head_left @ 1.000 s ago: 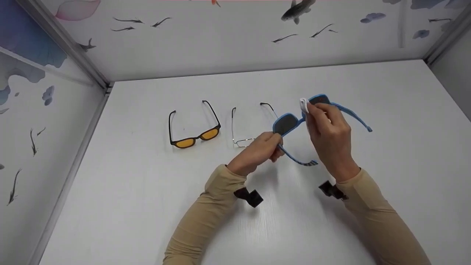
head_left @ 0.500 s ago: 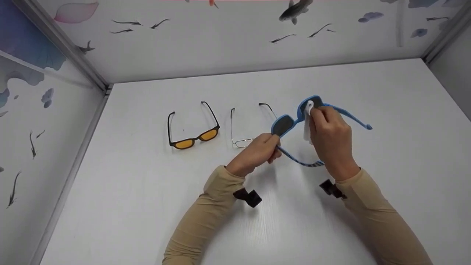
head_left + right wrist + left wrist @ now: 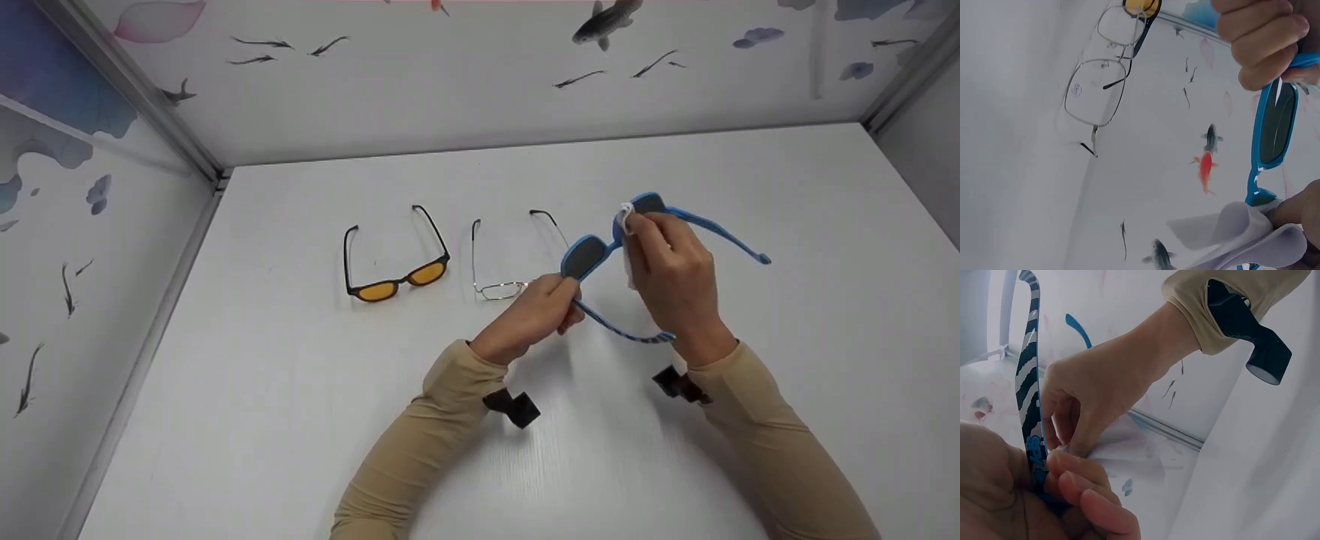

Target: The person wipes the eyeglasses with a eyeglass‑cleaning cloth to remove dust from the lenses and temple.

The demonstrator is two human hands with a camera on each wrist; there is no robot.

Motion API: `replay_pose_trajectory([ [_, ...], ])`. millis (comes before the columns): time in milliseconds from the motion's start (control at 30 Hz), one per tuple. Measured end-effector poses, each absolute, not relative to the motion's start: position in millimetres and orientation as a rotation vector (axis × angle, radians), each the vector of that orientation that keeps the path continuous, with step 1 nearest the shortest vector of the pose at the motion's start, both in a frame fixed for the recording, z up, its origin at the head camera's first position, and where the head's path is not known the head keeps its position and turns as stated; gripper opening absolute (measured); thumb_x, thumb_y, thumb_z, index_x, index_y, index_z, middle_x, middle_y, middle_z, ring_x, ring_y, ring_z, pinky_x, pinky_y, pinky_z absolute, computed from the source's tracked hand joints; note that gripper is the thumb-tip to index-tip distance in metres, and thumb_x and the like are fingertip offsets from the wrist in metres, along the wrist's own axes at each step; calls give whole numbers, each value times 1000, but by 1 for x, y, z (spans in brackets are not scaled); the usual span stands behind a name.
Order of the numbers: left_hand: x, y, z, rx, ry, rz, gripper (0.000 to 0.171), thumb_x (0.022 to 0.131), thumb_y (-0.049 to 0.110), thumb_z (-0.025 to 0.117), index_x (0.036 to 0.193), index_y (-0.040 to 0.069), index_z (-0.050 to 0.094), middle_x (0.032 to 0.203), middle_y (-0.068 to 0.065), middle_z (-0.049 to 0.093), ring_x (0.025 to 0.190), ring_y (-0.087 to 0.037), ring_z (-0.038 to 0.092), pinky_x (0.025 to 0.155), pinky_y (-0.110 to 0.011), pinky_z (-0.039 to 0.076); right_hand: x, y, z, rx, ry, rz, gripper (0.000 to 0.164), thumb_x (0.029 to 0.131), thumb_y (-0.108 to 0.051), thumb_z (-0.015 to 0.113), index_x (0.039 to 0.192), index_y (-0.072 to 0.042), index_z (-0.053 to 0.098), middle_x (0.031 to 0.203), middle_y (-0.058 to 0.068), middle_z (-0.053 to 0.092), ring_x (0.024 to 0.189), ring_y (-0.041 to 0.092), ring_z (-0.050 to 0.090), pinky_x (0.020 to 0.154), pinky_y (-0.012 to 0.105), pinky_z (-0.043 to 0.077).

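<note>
Blue-framed sunglasses (image 3: 583, 257) with dark lenses are held up above the table, arms unfolded toward the person. My left hand (image 3: 534, 309) grips them at the left lens corner, by the hinge. In the left wrist view, the striped sunglasses arm (image 3: 1030, 377) rises from between the left fingers. My right hand (image 3: 671, 262) pinches a folded white cloth (image 3: 1241, 233) against the right lens, close to the nose bridge. The right fingers hide part of that lens. In the right wrist view, the left lens (image 3: 1279, 125) shows uncovered, and the cloth wraps over the other rim.
Black-framed glasses with orange lenses (image 3: 377, 291) lie unfolded on the white table (image 3: 300, 420), at the left. Beside them lie thin metal-framed clear glasses (image 3: 501, 290), partly behind the left hand. Printed panels (image 3: 450, 90) wall the table's back and left.
The cloth in my right hand has shifted over the right lens, across it and back toward the bridge. My left hand and the sunglasses have moved slightly right.
</note>
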State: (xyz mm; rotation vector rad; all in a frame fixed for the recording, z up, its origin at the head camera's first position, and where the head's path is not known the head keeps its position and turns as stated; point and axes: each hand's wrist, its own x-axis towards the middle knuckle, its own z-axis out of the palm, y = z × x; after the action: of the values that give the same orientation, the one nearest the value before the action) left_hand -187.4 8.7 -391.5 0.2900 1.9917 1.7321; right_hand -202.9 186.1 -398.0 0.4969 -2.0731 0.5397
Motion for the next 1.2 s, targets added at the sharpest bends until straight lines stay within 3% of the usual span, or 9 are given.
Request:
replay_pose_trajectory([
  [133,-188,9,-390,283,1985,1776,32,99,10,32,72,8,48,65,0,46,57,-10,40,54,-22,36,-201,185,-397,492,-2110,550,14,86,7,68,100,7,65,91,23,63,84,38,66,72,50,55],
  [267,-187,9,-390,317,2055,1693,31,98,11,33,71,9,47,61,1,45,53,-9,35,49,-21,28,-198,185,-395,394,-2142,442,8,91,3,63,97,8,64,88,24,62,76,38,64,65,48,56],
  [433,-184,9,-389,356,2120,1596,29,95,11,35,70,10,48,60,2,45,49,-8,32,44,-21,22,-199,187,-393,278,-2116,386,12,95,-2,58,97,9,63,89,27,61,71,39,61,59,49,55],
  [600,-182,9,-389,374,2097,1611,30,95,11,35,68,9,47,58,2,44,48,-8,28,44,-22,21,-201,190,-392,343,-2051,522,8,91,3,62,97,8,63,91,26,62,78,39,63,69,51,55],
  [933,-184,9,-389,339,2014,1807,30,99,10,34,74,8,48,64,0,45,59,-10,40,56,-21,36,-199,190,-390,513,-2140,612,13,84,10,68,96,6,65,90,22,62,82,37,66,72,50,55],
  [1200,-190,-4,-381,420,1830,1938,18,105,12,39,98,0,50,78,-5,51,68,-14,49,64,-24,46,-194,192,-387,387,-2225,628,12,87,7,65,99,7,64,94,24,63,85,38,65,70,51,55],
])
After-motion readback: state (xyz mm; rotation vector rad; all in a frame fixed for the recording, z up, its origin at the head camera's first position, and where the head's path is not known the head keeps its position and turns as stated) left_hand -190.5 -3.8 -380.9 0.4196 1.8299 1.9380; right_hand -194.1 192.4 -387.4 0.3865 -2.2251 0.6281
